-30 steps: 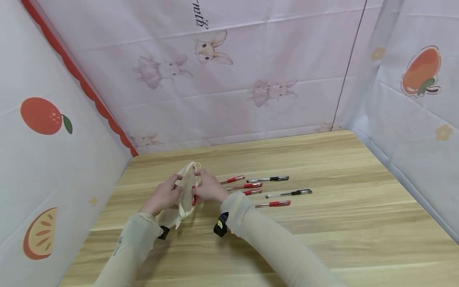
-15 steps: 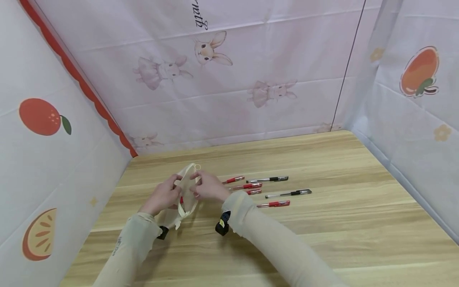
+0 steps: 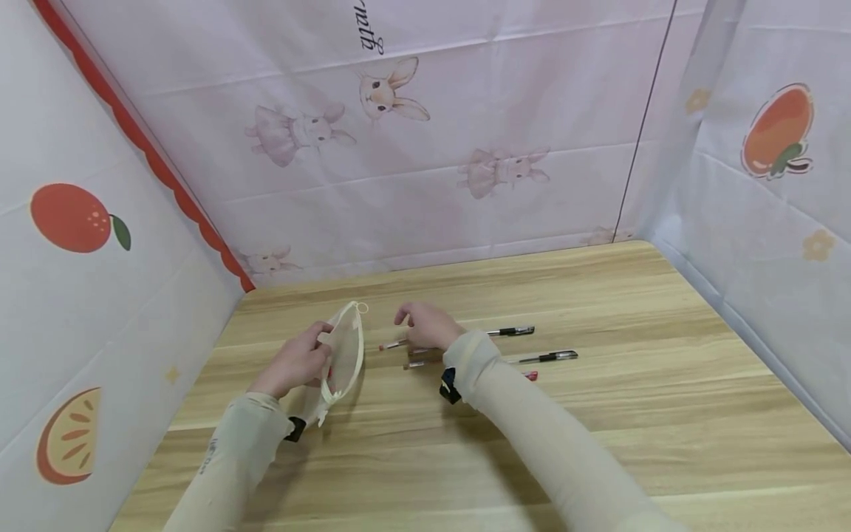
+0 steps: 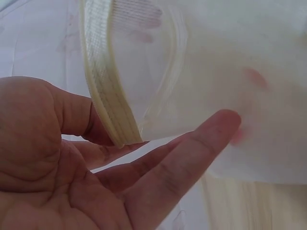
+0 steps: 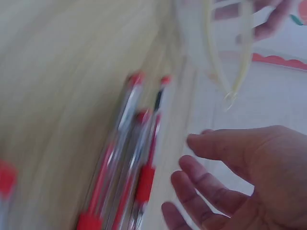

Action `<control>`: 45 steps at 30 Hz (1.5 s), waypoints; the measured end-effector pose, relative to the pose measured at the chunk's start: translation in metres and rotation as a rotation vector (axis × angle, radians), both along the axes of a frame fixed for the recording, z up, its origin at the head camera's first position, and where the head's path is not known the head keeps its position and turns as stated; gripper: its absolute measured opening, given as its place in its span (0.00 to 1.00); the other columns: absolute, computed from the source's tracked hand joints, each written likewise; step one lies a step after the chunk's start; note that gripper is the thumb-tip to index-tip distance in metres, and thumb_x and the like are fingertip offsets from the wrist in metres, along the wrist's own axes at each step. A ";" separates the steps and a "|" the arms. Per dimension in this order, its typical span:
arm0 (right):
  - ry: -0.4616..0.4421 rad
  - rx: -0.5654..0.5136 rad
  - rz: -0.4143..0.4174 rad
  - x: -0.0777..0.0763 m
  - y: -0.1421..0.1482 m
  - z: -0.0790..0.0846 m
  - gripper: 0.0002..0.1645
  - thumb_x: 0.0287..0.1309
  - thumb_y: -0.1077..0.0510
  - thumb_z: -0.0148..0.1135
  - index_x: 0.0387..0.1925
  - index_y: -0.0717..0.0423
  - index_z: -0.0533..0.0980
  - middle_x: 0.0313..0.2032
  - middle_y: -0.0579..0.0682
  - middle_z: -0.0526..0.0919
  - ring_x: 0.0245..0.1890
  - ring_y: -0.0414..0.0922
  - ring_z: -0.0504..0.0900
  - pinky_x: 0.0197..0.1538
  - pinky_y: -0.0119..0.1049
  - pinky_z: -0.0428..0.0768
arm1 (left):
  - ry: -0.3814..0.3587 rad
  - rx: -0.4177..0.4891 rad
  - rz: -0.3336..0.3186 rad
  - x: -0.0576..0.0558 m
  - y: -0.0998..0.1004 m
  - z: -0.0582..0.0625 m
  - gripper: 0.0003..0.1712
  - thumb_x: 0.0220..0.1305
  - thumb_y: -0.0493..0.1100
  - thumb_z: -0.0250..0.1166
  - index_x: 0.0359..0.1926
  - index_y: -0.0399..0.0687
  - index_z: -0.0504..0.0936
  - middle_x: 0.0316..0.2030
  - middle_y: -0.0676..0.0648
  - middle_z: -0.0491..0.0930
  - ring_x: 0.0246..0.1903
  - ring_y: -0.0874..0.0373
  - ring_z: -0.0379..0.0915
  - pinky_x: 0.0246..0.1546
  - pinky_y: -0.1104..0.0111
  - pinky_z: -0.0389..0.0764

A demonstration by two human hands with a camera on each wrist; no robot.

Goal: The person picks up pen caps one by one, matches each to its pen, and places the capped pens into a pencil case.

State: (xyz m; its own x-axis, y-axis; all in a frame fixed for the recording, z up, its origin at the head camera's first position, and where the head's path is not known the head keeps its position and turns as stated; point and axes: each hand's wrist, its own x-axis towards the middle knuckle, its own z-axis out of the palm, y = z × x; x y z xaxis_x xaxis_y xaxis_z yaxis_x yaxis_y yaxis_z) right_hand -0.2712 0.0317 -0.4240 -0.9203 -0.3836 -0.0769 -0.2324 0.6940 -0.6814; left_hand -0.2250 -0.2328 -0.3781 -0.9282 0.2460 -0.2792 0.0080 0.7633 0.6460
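Note:
My left hand (image 3: 295, 363) grips the near side of a translucent zip pouch (image 3: 349, 353), thumb at the cream zipper edge (image 4: 108, 81) and fingers against the wall. The pouch's mouth gapes toward the right; red spots of pens show blurred through its wall in the left wrist view. My right hand (image 3: 428, 325) holds nothing and hovers over several clear gel pens with red caps and grips. In the right wrist view its fingers are loosely bent beside a red pen (image 5: 146, 182). The right hand and sleeve partly hide these pens in the head view.
Two black gel pens lie right of the hand, one farther back (image 3: 515, 332) and one nearer (image 3: 548, 357). A red pen end (image 3: 530, 375) shows beside the right sleeve. Printed cloth walls (image 3: 465, 214) border the wooden table (image 3: 598, 443) at back and sides.
My right hand was at the pouch's mouth with a red pen, which went down inside. It has let go and moved right over the loose pens. The left hand keeps its grip.

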 end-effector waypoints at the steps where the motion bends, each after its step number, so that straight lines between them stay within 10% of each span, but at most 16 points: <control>1: 0.013 0.042 0.002 -0.001 0.003 -0.001 0.24 0.64 0.72 0.63 0.60 0.57 0.83 0.58 0.60 0.85 0.54 0.53 0.82 0.60 0.48 0.82 | 0.000 -0.004 -0.001 0.000 0.000 0.001 0.29 0.80 0.39 0.45 0.77 0.39 0.61 0.60 0.25 0.78 0.51 0.36 0.84 0.37 0.56 0.92; 15: 0.177 0.305 -0.014 -0.001 0.018 -0.016 0.17 0.63 0.71 0.69 0.45 0.48 0.89 0.50 0.50 0.90 0.53 0.48 0.85 0.57 0.47 0.84 | -0.019 -0.016 -0.021 -0.002 0.004 0.001 0.29 0.80 0.40 0.45 0.77 0.39 0.61 0.62 0.25 0.77 0.56 0.36 0.81 0.40 0.56 0.91; 26: 0.232 0.399 -0.020 -0.006 0.011 -0.022 0.14 0.69 0.66 0.67 0.50 0.49 0.88 0.48 0.49 0.90 0.50 0.46 0.87 0.54 0.42 0.86 | 0.007 -0.001 -0.001 0.003 0.000 -0.004 0.30 0.79 0.39 0.45 0.77 0.36 0.60 0.60 0.23 0.77 0.40 0.45 0.84 0.36 0.57 0.91; 45: -0.030 -0.118 -0.139 -0.005 0.021 -0.002 0.32 0.70 0.71 0.59 0.73 0.55 0.70 0.39 0.53 0.84 0.25 0.42 0.76 0.27 0.32 0.74 | 0.005 -0.006 -0.007 0.001 0.011 -0.004 0.30 0.79 0.39 0.44 0.78 0.36 0.59 0.61 0.23 0.77 0.35 0.49 0.84 0.38 0.55 0.91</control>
State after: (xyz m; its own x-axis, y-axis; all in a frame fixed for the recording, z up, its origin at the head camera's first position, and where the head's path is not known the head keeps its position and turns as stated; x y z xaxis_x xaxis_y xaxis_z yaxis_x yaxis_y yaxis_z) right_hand -0.2766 0.0528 -0.4256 -0.9630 -0.2610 -0.0669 -0.1183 0.6328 -0.7653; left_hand -0.2242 -0.2216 -0.3822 -0.9277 0.2511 -0.2763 0.0167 0.7673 0.6411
